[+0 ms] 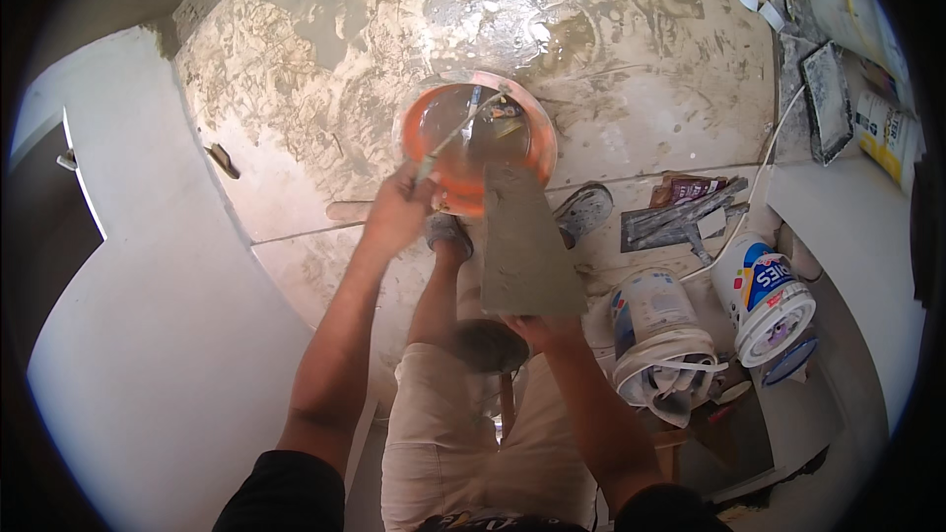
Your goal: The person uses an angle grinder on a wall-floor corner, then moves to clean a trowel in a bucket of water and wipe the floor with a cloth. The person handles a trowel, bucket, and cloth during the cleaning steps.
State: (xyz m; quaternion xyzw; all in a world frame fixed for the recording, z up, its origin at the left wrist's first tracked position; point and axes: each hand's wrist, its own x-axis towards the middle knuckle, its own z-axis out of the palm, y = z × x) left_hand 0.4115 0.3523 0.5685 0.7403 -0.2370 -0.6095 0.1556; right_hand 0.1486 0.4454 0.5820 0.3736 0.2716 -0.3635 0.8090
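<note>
- Right hand [535, 332]: grip closed on the near edge, at 6 o'clock, of a flat grey rectangular slab [530, 251]; material uncertain. Probably stiff, front-heavy when held there, perhaps slick if wet; a hold nearer mid-length should balance better.
- Left hand [396, 209]: grip closed around the handle of a slender tool [464, 129] pointing to 1 o'clock; probably light; handle end the sound hold.
- Orange basin [455, 200]: 11 o'clock of the slab, murky liquid inside; likely heavy, best held by opposite rims.
- White bucket [653, 300]: 4 o'clock of the slab.
</note>
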